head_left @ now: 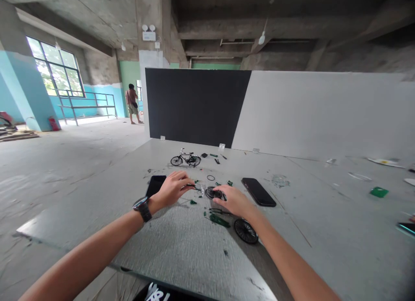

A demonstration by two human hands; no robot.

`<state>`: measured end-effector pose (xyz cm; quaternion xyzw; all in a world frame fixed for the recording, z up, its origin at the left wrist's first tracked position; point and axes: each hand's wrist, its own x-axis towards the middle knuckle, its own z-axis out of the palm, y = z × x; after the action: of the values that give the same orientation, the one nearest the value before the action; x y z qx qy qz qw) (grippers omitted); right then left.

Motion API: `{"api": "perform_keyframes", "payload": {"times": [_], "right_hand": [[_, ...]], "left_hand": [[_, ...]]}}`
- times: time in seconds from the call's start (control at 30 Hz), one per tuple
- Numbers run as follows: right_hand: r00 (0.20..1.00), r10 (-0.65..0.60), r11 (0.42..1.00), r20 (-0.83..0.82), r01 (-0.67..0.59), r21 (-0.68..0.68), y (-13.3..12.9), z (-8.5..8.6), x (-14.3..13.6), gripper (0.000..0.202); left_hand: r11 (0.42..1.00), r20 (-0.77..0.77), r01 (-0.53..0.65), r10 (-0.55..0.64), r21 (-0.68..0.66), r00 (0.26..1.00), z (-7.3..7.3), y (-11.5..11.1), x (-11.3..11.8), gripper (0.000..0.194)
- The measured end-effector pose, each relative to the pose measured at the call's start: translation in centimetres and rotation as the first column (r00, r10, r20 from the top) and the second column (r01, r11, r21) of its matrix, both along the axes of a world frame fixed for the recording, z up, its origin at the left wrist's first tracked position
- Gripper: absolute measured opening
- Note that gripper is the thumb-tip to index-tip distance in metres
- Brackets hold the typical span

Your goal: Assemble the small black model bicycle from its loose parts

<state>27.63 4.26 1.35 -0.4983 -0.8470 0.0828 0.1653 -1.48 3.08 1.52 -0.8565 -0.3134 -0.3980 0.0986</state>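
Note:
My right hand (236,200) pinches a small black spoked model bicycle wheel (210,192) over the table. My left hand (177,188) is closed, fingertips together, around a thin dark piece too small to name. Between the two hands is a clear plastic piece (201,189). Under my right forearm lies a second black wheel (245,231) with a thin dark frame part (220,211) beside it. A green plastic piece (219,220) rests close by, with several green scraps around. Beyond my hands, a whole model bicycle (186,158) stands upright.
A black phone (258,191) lies right of my right hand; a dark flat device (156,185) is partly behind my left hand. A thin black ring (210,178) and small tools lie farther back. A black-and-white panel (197,106) borders the table. A person (131,103) stands far off.

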Motion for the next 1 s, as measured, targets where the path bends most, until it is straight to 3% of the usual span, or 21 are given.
{"api": "perform_keyframes", "payload": {"times": [0.8,1.0], "right_hand": [[0.999,0.025,0.998,-0.032,-0.027,-0.051,-0.36,0.54,-0.36,0.038],[0.998,-0.004,0.997,-0.069,-0.002,-0.081,-0.49,0.09,-0.55,0.047]], "left_hand": [[0.999,-0.014,-0.011,0.012,0.03,1.0,0.22,0.28,-0.9,0.019],[0.995,0.012,-0.008,0.007,0.102,1.0,0.31,0.2,-0.98,0.016]]}}
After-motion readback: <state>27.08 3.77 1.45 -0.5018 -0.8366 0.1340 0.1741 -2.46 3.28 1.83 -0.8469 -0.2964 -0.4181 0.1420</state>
